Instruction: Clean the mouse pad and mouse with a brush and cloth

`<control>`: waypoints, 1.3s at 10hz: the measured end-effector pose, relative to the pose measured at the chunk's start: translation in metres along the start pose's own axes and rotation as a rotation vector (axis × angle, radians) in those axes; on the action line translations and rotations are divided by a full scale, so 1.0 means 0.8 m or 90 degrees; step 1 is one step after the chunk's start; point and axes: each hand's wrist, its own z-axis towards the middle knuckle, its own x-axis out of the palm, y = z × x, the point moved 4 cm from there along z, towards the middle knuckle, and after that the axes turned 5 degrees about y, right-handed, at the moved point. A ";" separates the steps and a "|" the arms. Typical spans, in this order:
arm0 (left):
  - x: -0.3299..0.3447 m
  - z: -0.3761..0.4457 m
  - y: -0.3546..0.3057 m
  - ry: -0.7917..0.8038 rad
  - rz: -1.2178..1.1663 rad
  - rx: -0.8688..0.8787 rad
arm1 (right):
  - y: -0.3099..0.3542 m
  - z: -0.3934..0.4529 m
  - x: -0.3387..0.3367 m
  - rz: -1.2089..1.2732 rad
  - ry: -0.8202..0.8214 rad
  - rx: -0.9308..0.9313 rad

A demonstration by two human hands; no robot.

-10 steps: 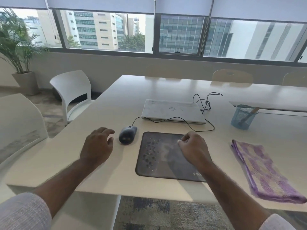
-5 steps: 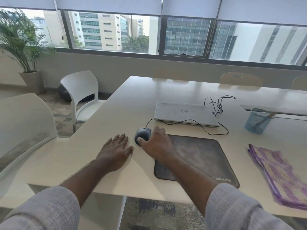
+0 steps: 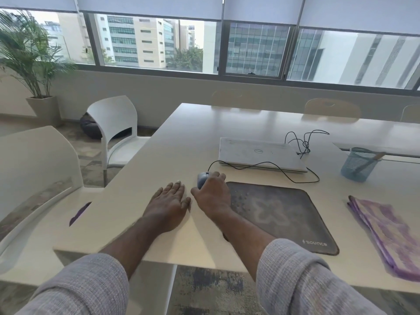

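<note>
From the head camera we see our right hand (image 3: 212, 193) curled over the mouse (image 3: 203, 178), fingers wrapped on its top and thumb at its near left side, gripping it. The mouse sits on the bare table (image 3: 181, 142), just off the far left corner of the mouse pad (image 3: 281, 214), its long axis running away from us and its nose pointing toward the window; its cable (image 3: 268, 165) leaves the nose and trails right, past the front of the closed laptop (image 3: 259, 155). Our left hand (image 3: 169, 202) lies flat on the table just beside the right hand, fingers straight and holding nothing.

The mouse pad lies flat with its long side running left to right, its near edge close to the table's front edge and its logo corner nearest us on the right. Left of our hands the tabletop runs bare to its left edge, beyond which two white chairs (image 3: 113, 123) stand. Right of the pad, across a strip of bare table, a folded purple cloth (image 3: 391, 233) lies with its long axis slanting from far left to near right. Behind it, a blue mesh cup (image 3: 356, 165) holds a brush handle (image 3: 375, 158) leaning right.
</note>
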 end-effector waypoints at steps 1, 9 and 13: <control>-0.001 0.000 0.000 -0.002 0.002 0.002 | -0.011 -0.003 -0.024 0.026 -0.030 -0.007; -0.002 -0.004 -0.004 0.006 0.027 -0.031 | -0.185 -0.082 -0.126 -0.043 -0.082 0.105; -0.012 -0.012 -0.010 -0.066 -0.034 -0.012 | -0.196 -0.081 -0.144 -0.044 -0.040 0.099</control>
